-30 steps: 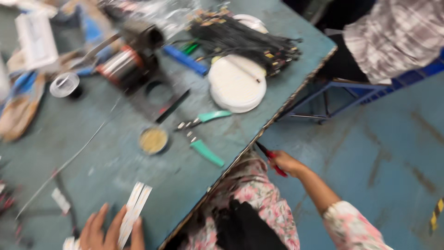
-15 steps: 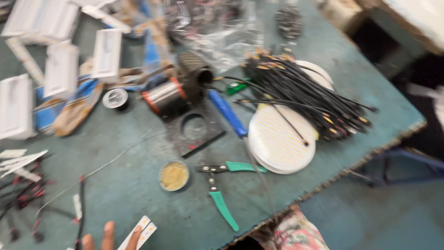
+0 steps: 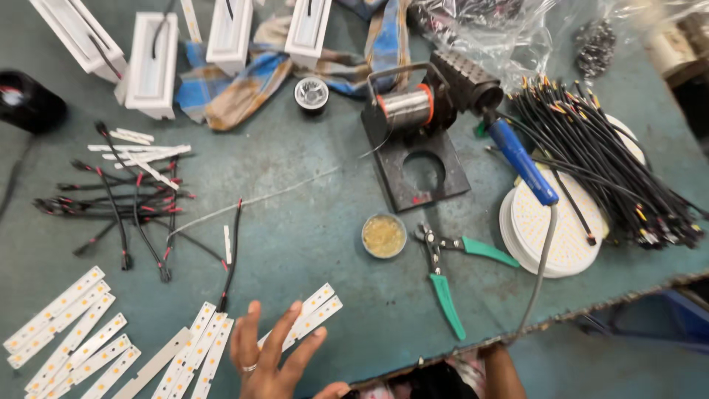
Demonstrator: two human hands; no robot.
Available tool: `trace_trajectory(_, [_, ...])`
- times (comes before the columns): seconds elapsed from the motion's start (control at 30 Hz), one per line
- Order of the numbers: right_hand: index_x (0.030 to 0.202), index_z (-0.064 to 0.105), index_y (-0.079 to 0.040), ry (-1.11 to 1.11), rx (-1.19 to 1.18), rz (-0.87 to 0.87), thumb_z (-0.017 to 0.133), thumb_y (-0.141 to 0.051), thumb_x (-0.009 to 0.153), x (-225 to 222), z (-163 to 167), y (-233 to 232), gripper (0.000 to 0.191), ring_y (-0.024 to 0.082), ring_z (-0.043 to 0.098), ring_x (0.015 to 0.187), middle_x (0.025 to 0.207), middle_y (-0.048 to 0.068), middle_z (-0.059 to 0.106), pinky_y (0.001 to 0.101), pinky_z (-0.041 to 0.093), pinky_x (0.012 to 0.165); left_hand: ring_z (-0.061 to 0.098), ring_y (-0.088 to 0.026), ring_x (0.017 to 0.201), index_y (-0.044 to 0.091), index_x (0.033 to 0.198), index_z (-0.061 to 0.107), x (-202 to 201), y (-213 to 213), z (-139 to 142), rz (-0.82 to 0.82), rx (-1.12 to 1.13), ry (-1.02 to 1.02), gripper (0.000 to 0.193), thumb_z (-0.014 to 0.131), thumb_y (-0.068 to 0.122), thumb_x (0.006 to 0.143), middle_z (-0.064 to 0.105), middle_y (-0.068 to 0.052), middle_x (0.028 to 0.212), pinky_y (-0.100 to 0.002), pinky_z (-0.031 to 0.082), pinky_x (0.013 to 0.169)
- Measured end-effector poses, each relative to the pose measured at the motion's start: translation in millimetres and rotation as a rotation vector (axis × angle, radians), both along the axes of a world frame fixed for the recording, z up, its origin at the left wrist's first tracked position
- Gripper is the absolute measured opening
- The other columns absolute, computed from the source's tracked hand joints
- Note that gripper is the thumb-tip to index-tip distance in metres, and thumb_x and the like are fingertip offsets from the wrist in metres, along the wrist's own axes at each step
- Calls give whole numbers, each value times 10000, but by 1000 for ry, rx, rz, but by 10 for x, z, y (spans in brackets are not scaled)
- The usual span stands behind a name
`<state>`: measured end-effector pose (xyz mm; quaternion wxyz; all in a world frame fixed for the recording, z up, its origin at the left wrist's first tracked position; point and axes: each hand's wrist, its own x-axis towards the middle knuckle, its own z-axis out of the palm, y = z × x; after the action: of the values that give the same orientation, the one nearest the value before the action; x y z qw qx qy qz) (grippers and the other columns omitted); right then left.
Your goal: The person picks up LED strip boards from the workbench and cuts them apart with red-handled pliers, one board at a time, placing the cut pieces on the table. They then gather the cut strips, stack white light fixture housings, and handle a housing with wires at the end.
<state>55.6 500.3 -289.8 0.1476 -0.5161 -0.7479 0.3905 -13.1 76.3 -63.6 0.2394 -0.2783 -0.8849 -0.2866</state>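
Observation:
My left hand (image 3: pixel 275 356) hovers at the table's near edge with its fingers spread and nothing in it; a ring sits on one finger. Its fingertips lie over two white LED strips (image 3: pixel 314 310). More white LED strips (image 3: pixel 193 353) lie just left of it. A black wire with red ends (image 3: pixel 232 251) lies beyond the fingers. Only a bit of my right forearm (image 3: pixel 501 367) shows at the table edge; the hand itself is hidden.
Green-handled pliers (image 3: pixel 445 277), a small tin of flux (image 3: pixel 384 236), a soldering stand with a solder spool (image 3: pixel 413 137), a blue-handled soldering iron (image 3: pixel 521 161), round white LED plates (image 3: pixel 561 236), a bundle of black wires (image 3: pixel 605 159), loose wires (image 3: pixel 125 203) and white housings (image 3: pixel 151 63) crowd the green table (image 3: pixel 295 192).
The view has swung left and down over the table. My left hand has opened and spread above the strips. My right hand with the red-handled tool has dropped out of sight.

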Motion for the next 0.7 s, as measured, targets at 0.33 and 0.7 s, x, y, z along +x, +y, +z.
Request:
trace_trajectory(0.33, [736, 610, -25, 370, 545, 741, 549, 144, 741, 800, 1749, -1042, 179, 235, 668, 694, 758, 79, 650, 327, 535, 676, 330, -525, 1474, 90, 1222, 678, 61, -202, 255, -241, 425, -263, 508, 859, 291, 791, 591, -171, 1411, -564, 352, 1168])
trace_trajectory(0.7, [752, 541, 17, 1093, 419, 1006, 482, 205, 733, -572, 2840, -1945, 198, 231, 648, 695, 746, 122, 622, 307, 546, 623, 750, -234, 775, 47, 951, 712, 489, -731, 434, 104, 524, -139, 109, 754, 1, 862, 762, -72, 869, -331, 581, 696])
